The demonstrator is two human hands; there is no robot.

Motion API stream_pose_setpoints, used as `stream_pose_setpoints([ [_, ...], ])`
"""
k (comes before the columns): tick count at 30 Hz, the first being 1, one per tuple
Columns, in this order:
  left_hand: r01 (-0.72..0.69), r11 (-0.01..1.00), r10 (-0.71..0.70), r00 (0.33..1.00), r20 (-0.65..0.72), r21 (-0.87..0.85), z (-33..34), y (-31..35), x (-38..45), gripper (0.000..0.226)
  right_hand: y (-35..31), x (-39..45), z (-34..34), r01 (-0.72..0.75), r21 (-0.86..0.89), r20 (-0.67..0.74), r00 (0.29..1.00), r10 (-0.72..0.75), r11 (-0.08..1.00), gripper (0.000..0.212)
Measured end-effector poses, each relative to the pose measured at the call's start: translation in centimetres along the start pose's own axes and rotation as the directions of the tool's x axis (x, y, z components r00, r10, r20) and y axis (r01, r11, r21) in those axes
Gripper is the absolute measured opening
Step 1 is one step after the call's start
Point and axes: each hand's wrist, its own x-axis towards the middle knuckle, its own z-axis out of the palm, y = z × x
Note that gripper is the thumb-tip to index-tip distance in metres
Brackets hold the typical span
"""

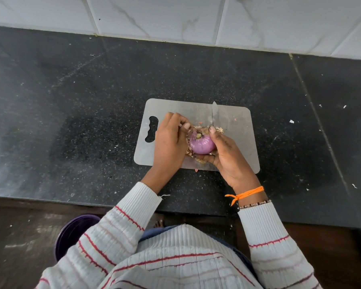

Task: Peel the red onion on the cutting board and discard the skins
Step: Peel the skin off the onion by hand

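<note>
onion in both hands over the board

striped sweater sleeves (133,217) fill the bottom of the shot, white ribbed knit with red lines, and both forearms reach out over a black speckled counter (71,122). down by the floor on the left, a purple bucket (71,232) peeks out from behind the left elbow.

up to the action: the red onion (202,144) sits between the two hands, over the near half of a grey cutting board (233,117), root end turned up and its purple flesh mostly bare. the right hand (227,157) cups it from the right and underneath, thumb curled over the top. an orange thread and a beaded bracelet circle that wrist. the left hand (170,140) comes in from the left, fingers curled, fingertips pinching at dry skin just beside the root end.

papery brown skins (200,130) cling around the onion, some behind it, some under it on the board's near edge. a knife blade (214,112) lies on the board just beyond the onion, tip pointing toward the white tiled wall (175,17); its handle is hidden behind the right hand. small scraps dot the counter to the right.
</note>
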Motion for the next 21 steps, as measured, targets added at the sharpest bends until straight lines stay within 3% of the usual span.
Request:
stream_pose_setpoints([
  [3,-0.017,0.996,0.022,0.998,0.063,-0.083,-0.4,0.5,-0.2,0.021,-0.1,0.0,-0.1,0.008,0.008,0.005,1.000,-0.008,1.000,0.033],
  [6,0.000,0.993,0.016,0.991,0.135,-0.122,-0.5,1.0,-0.3,0.011,-0.2,-0.1,-0.2,0.006,0.017,0.018,1.000,-0.006,1.000,0.035],
  [8,0.048,0.986,-0.027,0.991,0.132,-0.161,-0.3,0.9,-0.5,0.018,-0.2,-0.1,-0.3,0.006,0.018,0.027,1.000,-0.006,1.000,0.032],
  [10,0.104,0.969,-0.086,0.992,0.091,-0.224,-0.2,1.2,-0.5,0.010,-0.1,-0.1,-0.3,0.015,-0.009,0.040,0.999,-0.015,1.000,0.031],
  [14,0.021,0.999,-0.021,1.000,0.008,-0.044,-0.3,0.9,-0.1,0.007,0.1,-0.1,-0.5,-0.002,0.002,0.045,0.999,0.002,1.000,0.028],
  [18,0.061,0.995,-0.062,0.998,0.012,0.082,-0.6,-0.2,0.2,0.020,0.0,0.2,-1.0,0.003,0.021,0.075,0.997,-0.004,1.000,0.031],
  [21,0.081,0.974,-0.094,0.994,0.053,0.213,-0.7,-0.3,0.3,0.030,0.4,0.3,-1.5,0.087,-0.126,0.073,0.994,-0.078,0.988,0.045],
])
